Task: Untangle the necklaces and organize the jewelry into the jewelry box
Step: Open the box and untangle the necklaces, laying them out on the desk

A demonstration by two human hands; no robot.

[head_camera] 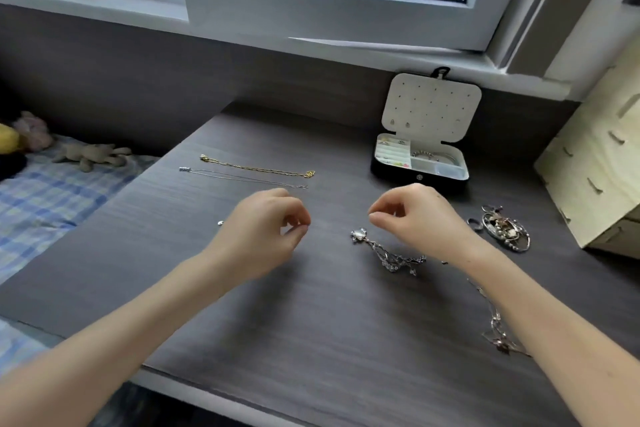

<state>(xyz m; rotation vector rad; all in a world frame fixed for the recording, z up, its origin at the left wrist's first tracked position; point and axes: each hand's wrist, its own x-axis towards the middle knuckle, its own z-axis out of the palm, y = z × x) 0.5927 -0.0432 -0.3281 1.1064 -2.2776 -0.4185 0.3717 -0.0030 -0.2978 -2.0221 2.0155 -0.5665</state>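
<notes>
Left hand [266, 222]: raised just above the dark wood-grain tabletop [311, 322], fingers curled in, thumb meeting forefinger. I cannot tell whether anything is pinched there.

Right hand [415, 218]: level with the left and set apart from it, fingers curled the same way, thumb and forefinger tips together. Again I cannot tell if it holds anything.

Tangled silver necklaces [388, 251]: a knotted clump with a pale pendant, lying on the tabletop just below the right hand, between the two wrists.

Gold necklace [256, 168] and thin silver necklace [242, 177]: laid out straight and side by side, beyond the left hand, the gold one farther off.

Jewelry box [419, 163]: black, lid standing open with a white perforated earring panel, just beyond the right hand. Its compartments hold rings and a beaded bracelet.

Heap of rings and bangles [505, 230]: to the outer side of the right hand.

Loose chain [498, 326]: beside the right forearm.

Pale wooden cabinet [595, 163]: far right.

Bed with blue plaid sheet [52, 194] and plush toy [91, 154]: well left of the left hand.
</notes>
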